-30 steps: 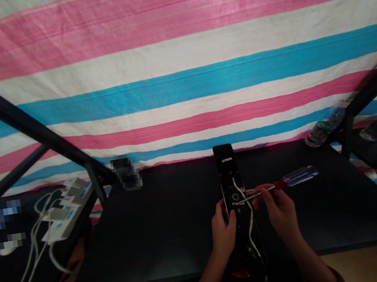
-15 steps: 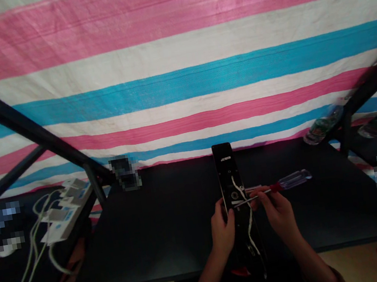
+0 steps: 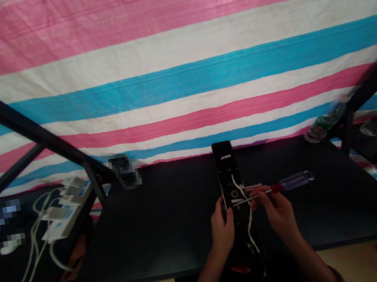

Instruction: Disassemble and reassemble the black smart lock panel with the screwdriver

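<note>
A long black panel (image 3: 227,168) with a white wire (image 3: 248,219) running down it lies lengthwise on the black table (image 3: 172,220). My left hand (image 3: 223,230) is closed around the panel's left edge near its middle. My right hand (image 3: 279,215) pinches the metal shaft of a screwdriver (image 3: 290,182) with a red and clear handle. The tool lies nearly level, its tip resting on the panel beside a round fitting, its handle pointing right.
A striped pink, white and blue tarp (image 3: 176,66) hangs behind the table. White power strips and cables (image 3: 63,208) lie on the left. Plastic bottles (image 3: 325,124) lie at the right rear by a black frame post (image 3: 347,130).
The hands, panel and screwdriver stay in nearly the same pose. The view has shifted slightly; the screwdriver handle moved a little.
</note>
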